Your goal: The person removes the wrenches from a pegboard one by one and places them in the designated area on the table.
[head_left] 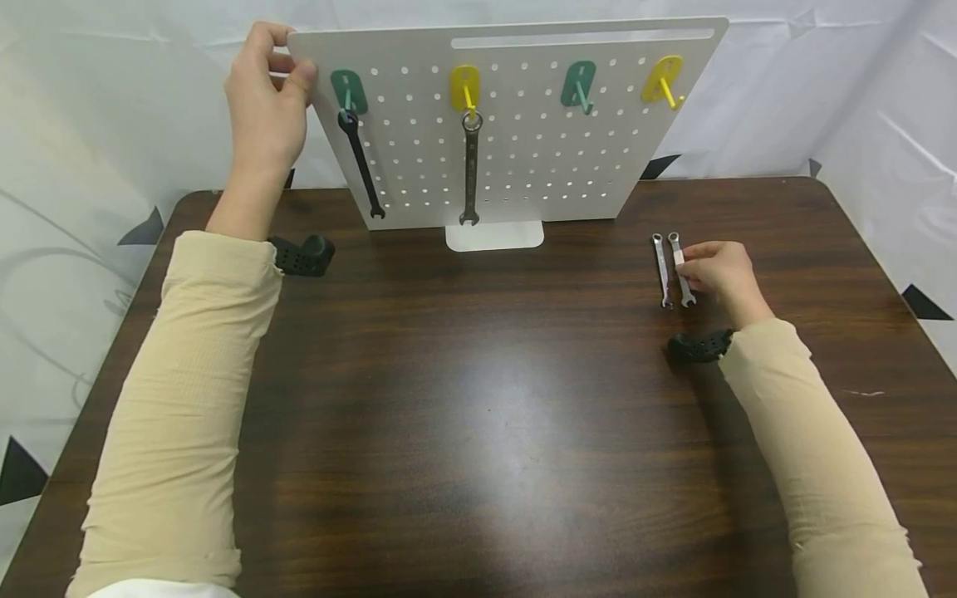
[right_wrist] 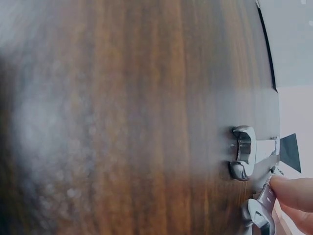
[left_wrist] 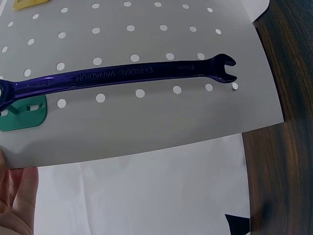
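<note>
My left hand (head_left: 265,108) grips the upper left corner of a grey pegboard (head_left: 411,50), thumb on the front and fingers behind. A dark combination wrench (head_left: 362,170) hangs near it from the left green hook (head_left: 348,91); the left wrist view shows its open end and lettering. A second wrench (head_left: 471,170) hangs from the yellow hook (head_left: 465,83) beside it. On the table at the right, my right hand (head_left: 721,270) pinches the right one of two small silver wrenches (head_left: 684,286), covering part of its shaft. The other silver wrench (head_left: 662,270) lies just left of it.
Another green hook (head_left: 578,87) and another yellow hook (head_left: 662,80) on the board's right half hold nothing. The board stands on a white base plate (head_left: 493,237) at the back of the dark wooden table (head_left: 449,374). White sheeting (head_left: 815,91) hangs behind.
</note>
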The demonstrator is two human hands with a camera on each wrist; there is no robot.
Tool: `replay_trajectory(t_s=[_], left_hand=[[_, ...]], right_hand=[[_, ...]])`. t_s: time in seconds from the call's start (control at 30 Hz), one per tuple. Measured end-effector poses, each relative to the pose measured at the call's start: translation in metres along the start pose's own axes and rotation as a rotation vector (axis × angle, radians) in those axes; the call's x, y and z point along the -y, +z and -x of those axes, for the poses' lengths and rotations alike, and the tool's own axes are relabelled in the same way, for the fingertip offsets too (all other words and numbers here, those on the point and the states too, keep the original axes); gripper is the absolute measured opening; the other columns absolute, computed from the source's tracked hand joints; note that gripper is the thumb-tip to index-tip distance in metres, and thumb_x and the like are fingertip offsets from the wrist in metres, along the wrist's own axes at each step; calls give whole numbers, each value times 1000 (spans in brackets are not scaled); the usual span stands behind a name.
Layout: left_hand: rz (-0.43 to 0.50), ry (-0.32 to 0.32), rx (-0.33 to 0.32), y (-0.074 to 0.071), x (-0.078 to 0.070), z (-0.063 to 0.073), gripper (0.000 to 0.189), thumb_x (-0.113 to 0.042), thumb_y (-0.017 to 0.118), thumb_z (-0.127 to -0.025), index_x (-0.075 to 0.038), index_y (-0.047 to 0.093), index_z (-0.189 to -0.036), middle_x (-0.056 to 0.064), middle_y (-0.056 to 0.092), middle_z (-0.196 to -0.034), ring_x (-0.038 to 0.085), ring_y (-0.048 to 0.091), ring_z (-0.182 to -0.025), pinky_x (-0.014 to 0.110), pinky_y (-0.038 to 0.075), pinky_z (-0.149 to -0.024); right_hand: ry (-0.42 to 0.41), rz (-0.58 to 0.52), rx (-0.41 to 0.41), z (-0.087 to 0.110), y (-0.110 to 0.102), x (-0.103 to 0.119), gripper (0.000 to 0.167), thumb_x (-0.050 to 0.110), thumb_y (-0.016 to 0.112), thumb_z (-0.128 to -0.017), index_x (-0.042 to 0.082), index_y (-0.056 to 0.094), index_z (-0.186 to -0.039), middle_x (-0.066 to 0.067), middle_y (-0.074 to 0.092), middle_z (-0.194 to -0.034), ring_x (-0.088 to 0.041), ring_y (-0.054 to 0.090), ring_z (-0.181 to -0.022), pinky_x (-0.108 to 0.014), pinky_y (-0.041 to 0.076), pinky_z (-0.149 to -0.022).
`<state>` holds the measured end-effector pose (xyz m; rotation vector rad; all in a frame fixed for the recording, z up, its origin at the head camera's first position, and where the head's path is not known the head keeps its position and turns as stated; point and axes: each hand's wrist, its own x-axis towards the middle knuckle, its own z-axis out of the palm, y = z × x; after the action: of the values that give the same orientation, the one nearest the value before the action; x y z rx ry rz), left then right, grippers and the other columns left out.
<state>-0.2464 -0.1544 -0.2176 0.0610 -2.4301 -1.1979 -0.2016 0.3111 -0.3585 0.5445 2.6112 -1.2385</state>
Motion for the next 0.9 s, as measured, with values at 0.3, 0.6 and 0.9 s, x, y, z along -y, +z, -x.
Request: replay_trajectory(t_s=[0.3,0.6,0.9], left_hand=[[1,9,-2,0,-1,1,30,-26,49,-98,-14,54,-124,-16,46,-94,-7,48,-80,16,54,-89],[21,-2,7,-2,-1,-1,27,-23,51,-98,-14,54,-123,-17,45,-91,-8,48,-79,16,54,-91],[2,-9,26,-5,-2,-2,28,-23,51,-97,-13,53,-124,-16,46,-93,-8,49,-82,16,54,-93]], right_hand=[[37,26,-17,-2,1,3,44,4,60,-90,-11,49,-130,-2,57,-84,7,52,-54,-10,53,-52],[30,51,-7,1,-1,4,45,6,59,-90,-14,48,-129,-25,52,-109,7,52,-50,-10,53,-52],[29,76,13,0,-2,3,45,6,58,-91,-15,46,-129,-34,45,-124,7,52,-51,-9,53,-53]])
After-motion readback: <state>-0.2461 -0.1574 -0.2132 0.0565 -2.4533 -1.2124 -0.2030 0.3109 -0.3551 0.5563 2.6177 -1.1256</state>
